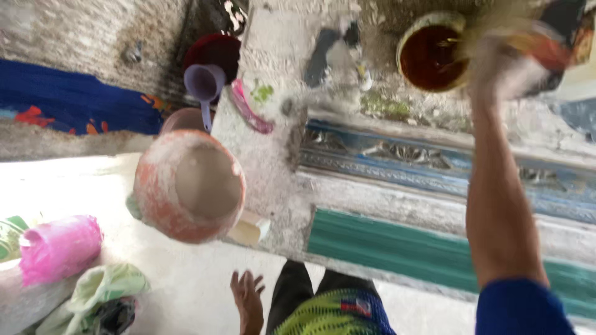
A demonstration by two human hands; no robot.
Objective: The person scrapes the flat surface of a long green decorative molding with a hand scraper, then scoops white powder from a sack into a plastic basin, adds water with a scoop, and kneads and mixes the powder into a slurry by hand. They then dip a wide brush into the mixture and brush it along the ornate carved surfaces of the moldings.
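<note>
Right hand [506, 65] raised beside bowl [430, 57] of dark liquid, blurred; finger state could not be told. Left hand [248, 298] low, fingers spread, holding nothing. Clay pot [189, 185] stood untouched on ledge. Work at bowl judged under way, unfinished.

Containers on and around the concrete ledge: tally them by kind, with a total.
Round clay pot: 1
Yellow-rimmed bowl of dark liquid, by the blurred right hand: 1
Purple scoop cup: 1
Dark red basin: 1
Total: 4
</note>
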